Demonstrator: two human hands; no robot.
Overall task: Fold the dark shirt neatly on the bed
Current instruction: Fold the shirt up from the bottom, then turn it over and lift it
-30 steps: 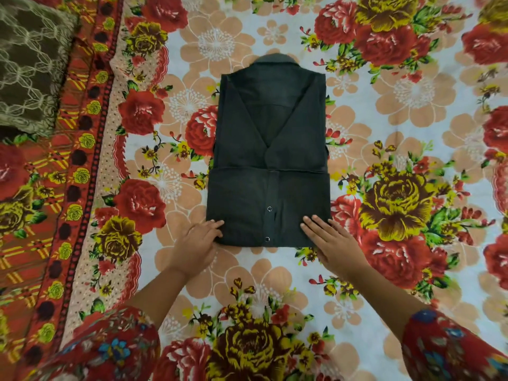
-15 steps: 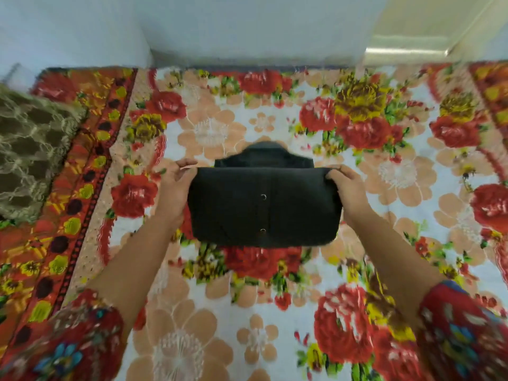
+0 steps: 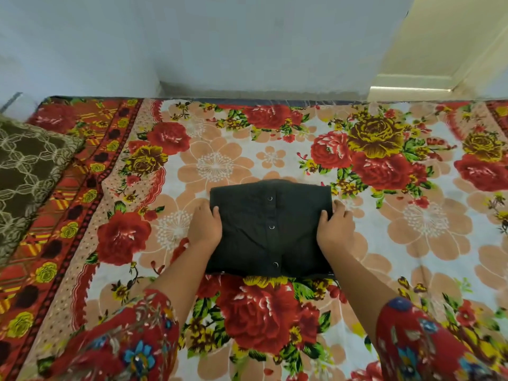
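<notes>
Your chief risk now is the top layer sliding as you let go; the dark, button-fronted cotton shirt (image 3: 270,229) lies as a compact rectangular packet in the middle of the floral-printed bed sheet (image 3: 412,243), nearer the far edge of the bed than the near one, well apart from the brown patterned cushion (image 3: 30,171) at the left edge; if you drag your fingers out sideways, I judge the fold could skew or the side edges splay; a faint bulge shows along the far edge, where the collar seems to sit, so pressing unevenly may leave the packet lopsided; lift straight up rather than outward.

Your left hand (image 3: 204,229) rests at the packet's left side, thumb laid over the top and fingers curled round the edge, gripping the shirt lightly; your right hand (image 3: 335,229) mirrors it on the right side, thumb on top, fingers wrapped at the edge, grasping the shirt too; both forearms reach forward from the near edge, roughly parallel, wrists low against the sheet.
</notes>
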